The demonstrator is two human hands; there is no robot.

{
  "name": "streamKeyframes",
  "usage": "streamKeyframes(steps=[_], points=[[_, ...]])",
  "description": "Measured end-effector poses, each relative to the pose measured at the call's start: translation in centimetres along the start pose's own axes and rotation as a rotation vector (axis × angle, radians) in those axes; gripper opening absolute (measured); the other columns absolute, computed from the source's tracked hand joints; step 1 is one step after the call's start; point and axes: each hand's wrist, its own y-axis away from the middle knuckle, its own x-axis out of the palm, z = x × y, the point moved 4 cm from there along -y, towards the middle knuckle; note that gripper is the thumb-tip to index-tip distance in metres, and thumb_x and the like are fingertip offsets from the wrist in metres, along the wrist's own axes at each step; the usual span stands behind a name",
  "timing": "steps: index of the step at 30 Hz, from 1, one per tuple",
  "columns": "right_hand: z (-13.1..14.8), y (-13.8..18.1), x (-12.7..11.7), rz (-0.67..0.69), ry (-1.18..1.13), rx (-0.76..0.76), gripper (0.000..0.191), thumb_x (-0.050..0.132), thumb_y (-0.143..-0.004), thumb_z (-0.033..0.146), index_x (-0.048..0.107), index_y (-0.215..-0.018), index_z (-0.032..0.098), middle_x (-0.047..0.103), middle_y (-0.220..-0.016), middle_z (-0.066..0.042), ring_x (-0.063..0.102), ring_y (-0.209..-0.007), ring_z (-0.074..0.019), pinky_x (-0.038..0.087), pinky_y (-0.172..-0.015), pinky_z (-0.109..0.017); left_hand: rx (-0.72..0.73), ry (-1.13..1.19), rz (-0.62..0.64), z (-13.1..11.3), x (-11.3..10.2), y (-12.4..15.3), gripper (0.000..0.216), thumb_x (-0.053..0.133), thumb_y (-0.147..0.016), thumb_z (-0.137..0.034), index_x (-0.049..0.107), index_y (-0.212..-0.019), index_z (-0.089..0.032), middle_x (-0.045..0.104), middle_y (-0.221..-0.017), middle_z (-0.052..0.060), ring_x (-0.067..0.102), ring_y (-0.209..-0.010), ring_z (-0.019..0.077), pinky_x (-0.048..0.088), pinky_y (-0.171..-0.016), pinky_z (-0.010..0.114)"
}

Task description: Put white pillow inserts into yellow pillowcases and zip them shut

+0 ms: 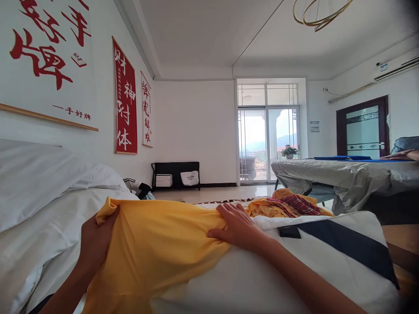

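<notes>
A plain yellow cloth (157,244), perhaps a garment, is spread before me over a white surface with dark bands (347,244). At its far left corner, my left hand (98,235) is closed around a bunched edge of it. Flat on the cloth's right end lies my right hand (237,226), its fingers spread and the thumb apart. Creases run across the fabric between both hands. Just beyond my right hand sits a crumpled heap of yellow and red plaid cloth (291,203).
White pillows or bedding (59,187) rise on the left. A table under a plastic cover (304,172) stands at right, with blue flat items (343,158) on it and part of another person's arm (402,155) at its edge. A low black rack (176,170) stands by the far wall.
</notes>
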Motion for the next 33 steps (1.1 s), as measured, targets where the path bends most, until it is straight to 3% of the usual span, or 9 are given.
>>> streamKeyframes(steps=[5,11,14,18,21,25,26,29,33], points=[[-0.3,-0.2,0.0,0.068,-0.219,-0.026,0.048,0.019,-0.1,0.044,0.056,-0.08,0.021,0.063,-0.084,-0.005,0.056,-0.079,-0.0177,0.039,-0.073,-0.031,-0.105,0.043,0.103,0.9,1.8,-0.7,0.042,0.076,-0.058,-0.053,0.062,-0.073,-0.016,0.062,-0.064,0.001,0.055,-0.06,0.0188,0.043,-0.049,0.027],[-0.4,0.1,0.4,0.072,-0.123,-0.079,0.028,0.058,-0.082,0.047,0.062,-0.088,0.02,0.062,-0.094,-0.006,0.055,-0.09,-0.0217,0.04,-0.079,-0.032,-0.229,0.007,0.348,1.9,0.2,-2.0,0.043,0.082,-0.056,-0.046,0.066,-0.081,-0.014,0.071,-0.069,0.007,0.066,-0.07,0.0241,0.052,-0.056,0.028],[-0.2,0.3,0.3,0.052,-0.107,-0.123,0.015,0.061,-0.078,0.03,0.063,-0.088,0.02,0.061,-0.097,-0.005,0.054,-0.095,-0.0206,0.038,-0.087,-0.032,-0.282,0.056,0.473,1.5,-0.8,-2.0,0.043,0.082,-0.058,-0.045,0.067,-0.085,-0.015,0.074,-0.079,0.008,0.069,-0.076,0.0232,0.056,-0.065,0.028],[-0.1,0.4,0.6,0.018,-0.035,-0.132,0.009,0.052,-0.084,0.022,0.06,-0.082,0.02,0.065,-0.09,-0.003,0.056,-0.085,-0.0181,0.037,-0.084,-0.031,-0.182,0.035,0.417,0.2,-1.5,-1.9,0.044,0.081,-0.056,-0.042,0.068,-0.087,-0.015,0.074,-0.083,0.008,0.067,-0.083,0.0252,0.055,-0.066,0.027],[-0.4,0.5,1.1,-0.05,0.033,-0.086,0.024,0.041,-0.094,0.024,0.059,-0.079,0.02,0.068,-0.087,-0.003,0.057,-0.081,-0.0177,0.036,-0.08,-0.03,0.035,-0.199,0.259,-0.9,-2.0,-1.7,0.041,0.073,-0.064,-0.045,0.067,-0.092,-0.015,0.071,-0.087,0.005,0.064,-0.089,0.0289,0.053,-0.073,0.034],[-0.6,0.5,1.8,-0.138,0.102,0.021,0.029,0.04,-0.097,0.028,0.063,-0.08,0.022,0.069,-0.078,-0.002,0.058,-0.081,-0.0189,0.035,-0.073,-0.027,0.757,-0.495,-0.272,-3.8,-2.4,1.6,0.034,0.056,-0.078,-0.033,0.06,-0.107,-0.015,0.063,-0.111,0.012,0.055,-0.111,0.0338,0.038,-0.1,0.051],[-0.4,0.4,1.9,-0.163,0.122,0.032,0.029,0.04,-0.097,0.028,0.063,-0.08,0.022,0.068,-0.075,-0.003,0.059,-0.08,-0.0191,0.035,-0.072,-0.027,0.941,-0.505,-0.311,-4.3,-1.7,3.1,0.03,0.054,-0.081,-0.029,0.059,-0.107,-0.015,0.063,-0.111,0.013,0.055,-0.112,0.0325,0.037,-0.102,0.049],[0.5,0.4,1.8,-0.217,0.15,0.034,0.03,0.04,-0.097,0.028,0.064,-0.08,0.022,0.068,-0.072,-0.003,0.06,-0.078,-0.0186,0.035,-0.071,-0.027,1.301,-0.517,0.049,-5.2,3.2,7.4,0.02,0.047,-0.088,-0.02,0.061,-0.102,-0.019,0.067,-0.099,0.009,0.061,-0.1,0.0226,0.042,-0.094,0.036],[1.3,1.3,0.6,-0.19,0.149,-0.032,0.03,0.038,-0.098,0.028,0.065,-0.088,0.022,0.072,-0.082,-0.003,0.062,-0.08,-0.0188,0.038,-0.075,-0.03,1.227,-0.667,0.531,-5.6,11.1,10.6,0.029,0.044,-0.094,-0.035,0.062,-0.106,-0.016,0.067,-0.104,0.011,0.059,-0.101,0.0245,0.043,-0.09,0.039]])
